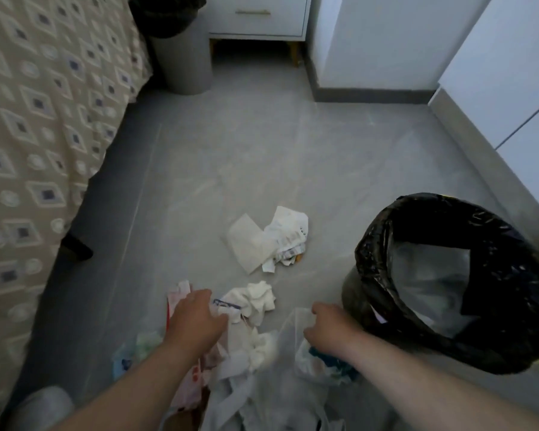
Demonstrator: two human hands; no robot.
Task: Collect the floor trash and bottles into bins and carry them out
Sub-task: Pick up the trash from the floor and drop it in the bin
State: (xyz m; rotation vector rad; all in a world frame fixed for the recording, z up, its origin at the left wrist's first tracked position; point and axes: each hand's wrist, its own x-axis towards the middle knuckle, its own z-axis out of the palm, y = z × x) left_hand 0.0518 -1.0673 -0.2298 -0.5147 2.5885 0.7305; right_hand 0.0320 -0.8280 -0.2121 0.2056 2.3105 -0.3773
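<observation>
Crumpled white tissues [257, 298], papers and wrappers lie in a heap on the grey floor near my feet. My left hand [196, 318] reaches down onto the heap, its fingers curled over paper scraps. My right hand [327, 325] is closed on a clear plastic bag [318, 362] that holds dark and coloured trash. A grey bin with a black liner [448, 281] stands just right of that hand, pale plastic inside it. A second pile of white paper and receipts [271, 241] lies farther out on the floor.
A bed with a patterned cover [38, 135] runs along the left. A second grey bin with a black liner [181, 48] stands by a white nightstand [259, 17] at the back. White cabinets [511, 88] line the right. A pale, blurred object [44, 402] lies at bottom left.
</observation>
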